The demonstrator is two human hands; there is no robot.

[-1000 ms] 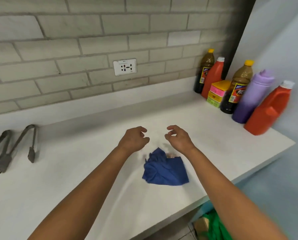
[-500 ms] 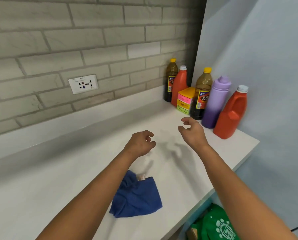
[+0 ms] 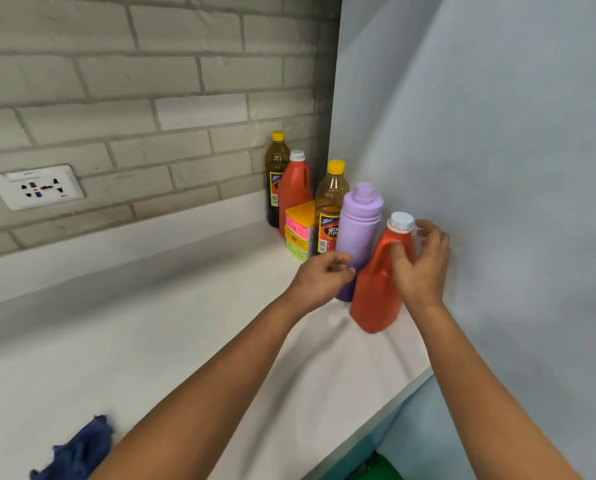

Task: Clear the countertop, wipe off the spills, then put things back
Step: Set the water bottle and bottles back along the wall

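**Ana:** Bottles first, in the head view, the only one we have. Six things huddle in the corner where the brick wall (image 3: 144, 98) meets the pale side wall (image 3: 480, 133), presumably pushed there to free the countertop (image 3: 151, 341) for wiping.

**Ben:** Which is nearest the hands?

**Ana:** The near red jug (image 3: 376, 292) with its white cap, at the front end of the row, close to the counter's front edge. It looks tilted, base toward us. The right hand (image 3: 422, 263) is spread round its shoulder: thumb laid on the red front, fingers reaching behind the neck. I'd judge that a grip just forming (not yet closed).

**Ben:** And the left?

**Ana:** The left hand (image 3: 319, 280) is loosely curled in front of the purple bottle (image 3: 357, 233). Fingertips seem to meet its lower side, but whether it really holds, I cannot tell.

**Ben:** The rest?

**Ana:** Behind stand a near brown bottle (image 3: 329, 206), a stack of coloured sponges (image 3: 300, 230), a far red jug (image 3: 294, 188) and a far brown bottle (image 3: 276, 174), all upright. The blue cloth (image 3: 78, 452) lies crumpled at the lower left, well apart from both hands, so wiping looks finished and putting things back is probably starting. A wall socket (image 3: 37, 187) sits on the brick.
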